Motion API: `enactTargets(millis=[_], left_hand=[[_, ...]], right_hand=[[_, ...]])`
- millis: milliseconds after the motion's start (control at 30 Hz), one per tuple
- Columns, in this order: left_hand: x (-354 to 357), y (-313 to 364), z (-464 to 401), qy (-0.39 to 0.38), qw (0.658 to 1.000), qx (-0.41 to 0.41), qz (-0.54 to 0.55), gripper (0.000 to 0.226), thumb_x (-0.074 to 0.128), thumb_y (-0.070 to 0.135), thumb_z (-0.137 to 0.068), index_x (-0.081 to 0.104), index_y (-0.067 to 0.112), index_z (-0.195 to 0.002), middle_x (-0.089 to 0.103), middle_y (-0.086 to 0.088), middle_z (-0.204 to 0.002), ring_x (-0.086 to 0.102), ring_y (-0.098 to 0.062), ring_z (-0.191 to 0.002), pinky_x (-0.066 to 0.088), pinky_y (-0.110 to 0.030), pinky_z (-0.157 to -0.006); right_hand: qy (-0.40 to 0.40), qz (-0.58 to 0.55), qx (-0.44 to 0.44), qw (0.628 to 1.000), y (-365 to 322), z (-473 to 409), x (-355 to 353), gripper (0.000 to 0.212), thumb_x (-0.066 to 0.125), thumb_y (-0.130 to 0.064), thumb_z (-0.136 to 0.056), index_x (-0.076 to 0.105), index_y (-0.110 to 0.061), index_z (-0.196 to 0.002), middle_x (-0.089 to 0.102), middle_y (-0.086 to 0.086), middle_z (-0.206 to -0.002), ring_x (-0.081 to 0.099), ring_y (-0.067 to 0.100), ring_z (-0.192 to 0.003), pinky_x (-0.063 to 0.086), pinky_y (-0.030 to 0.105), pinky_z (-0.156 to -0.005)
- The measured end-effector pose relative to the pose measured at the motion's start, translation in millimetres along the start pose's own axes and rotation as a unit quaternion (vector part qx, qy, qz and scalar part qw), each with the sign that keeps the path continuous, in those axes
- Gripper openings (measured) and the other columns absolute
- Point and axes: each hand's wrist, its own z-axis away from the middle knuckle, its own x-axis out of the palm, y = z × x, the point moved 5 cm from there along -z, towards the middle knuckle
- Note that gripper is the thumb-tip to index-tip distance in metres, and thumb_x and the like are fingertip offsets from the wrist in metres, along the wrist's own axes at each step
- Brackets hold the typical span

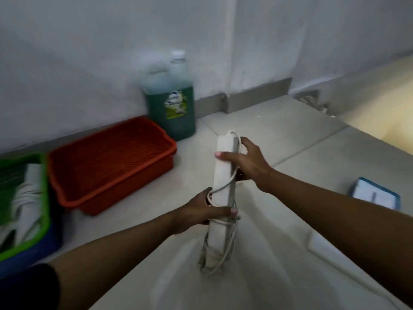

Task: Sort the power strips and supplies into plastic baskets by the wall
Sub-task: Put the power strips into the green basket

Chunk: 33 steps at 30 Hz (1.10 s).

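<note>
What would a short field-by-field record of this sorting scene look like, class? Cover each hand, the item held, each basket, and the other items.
held item: white power strip, cord wrapped round it, held above the floor
left hand: grips the strip's lower part
right hand: grips the strip's upper part
red basket: by the wall, looks empty
green basket: left of the red one, holds white corded items, sits on something blue
green liquid bottle: upright by the wall, right of the red basket
blue-edged white item: on the floor at right, unidentifiable
</note>
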Motion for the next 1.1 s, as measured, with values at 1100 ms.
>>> enactTargets(millis=[1100], left_hand=[[-326, -120, 295, 0.59, 0.781, -0.151, 0.14, 0.056, 0.081, 0.031, -0.064, 0.064, 0.002, -0.108, 0.071, -0.019, -0.098, 0.068, -0.031, -0.078, 0.055, -0.035, -0.066]], right_hand=[[-0.366, 0.38, -0.429, 0.734, -11, 90, 383, 0.058, 0.057, -0.042, -0.085, 0.044, -0.027, -0.139, 0.051, -0.005, -0.138, 0.046, 0.02, -0.122, 0.035, 0.033, -0.093]])
